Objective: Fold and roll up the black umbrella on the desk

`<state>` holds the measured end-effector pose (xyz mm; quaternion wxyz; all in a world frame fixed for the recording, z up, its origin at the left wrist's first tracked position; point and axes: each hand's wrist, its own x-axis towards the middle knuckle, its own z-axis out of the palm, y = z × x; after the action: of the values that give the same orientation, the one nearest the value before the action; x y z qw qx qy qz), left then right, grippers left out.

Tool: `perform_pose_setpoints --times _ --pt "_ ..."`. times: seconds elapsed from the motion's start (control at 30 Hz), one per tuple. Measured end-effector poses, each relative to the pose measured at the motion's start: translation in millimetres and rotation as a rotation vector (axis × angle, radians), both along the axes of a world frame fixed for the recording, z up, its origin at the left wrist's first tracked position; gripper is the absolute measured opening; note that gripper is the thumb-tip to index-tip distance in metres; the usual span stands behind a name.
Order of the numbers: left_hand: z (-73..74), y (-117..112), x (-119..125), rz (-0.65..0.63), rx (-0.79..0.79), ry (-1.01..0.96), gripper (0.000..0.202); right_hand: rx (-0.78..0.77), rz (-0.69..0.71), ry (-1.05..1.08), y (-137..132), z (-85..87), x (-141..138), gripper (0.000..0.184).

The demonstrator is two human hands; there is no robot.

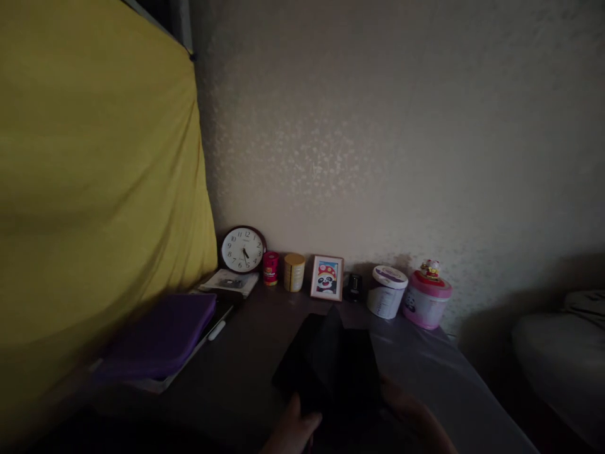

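Note:
A black, flat thing with a raised pointed fold lies or is held at the front middle of the table; it is too dark to tell its kind. At its lower left edge my left hand grips it, thumb and fingers closed. Along its right edge my right hand is curled, with the fingers partly hidden in shadow. A purple case lies to the left of my hands on papers.
Along the wall stand a clock, a red can, a yellow-lidded can, a framed panda picture, a small black object, a white tub and a pink tub. A yellow curtain hangs left.

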<state>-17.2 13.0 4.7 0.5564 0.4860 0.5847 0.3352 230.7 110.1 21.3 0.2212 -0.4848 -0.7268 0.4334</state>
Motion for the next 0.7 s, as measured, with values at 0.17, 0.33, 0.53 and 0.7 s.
perform_pose_setpoints --times 0.17,0.33,0.53,0.7 --pt "-1.5 -1.3 1.9 -0.004 0.022 0.207 0.06 -0.179 -0.008 -0.054 -21.5 15.0 25.8 0.028" --pt "-3.7 -2.4 3.0 -0.073 0.056 0.346 0.059 -0.192 -0.1 -0.109 -38.0 4.7 55.9 0.04" --pt "-1.5 -7.3 2.0 -0.145 0.184 0.387 0.055 -0.25 -0.194 -0.241 -45.1 -3.8 74.4 0.039" --pt "-1.6 -10.8 -0.5 -0.15 0.287 0.494 0.053 -0.035 -0.232 -0.339 -40.9 0.0 82.3 0.028"
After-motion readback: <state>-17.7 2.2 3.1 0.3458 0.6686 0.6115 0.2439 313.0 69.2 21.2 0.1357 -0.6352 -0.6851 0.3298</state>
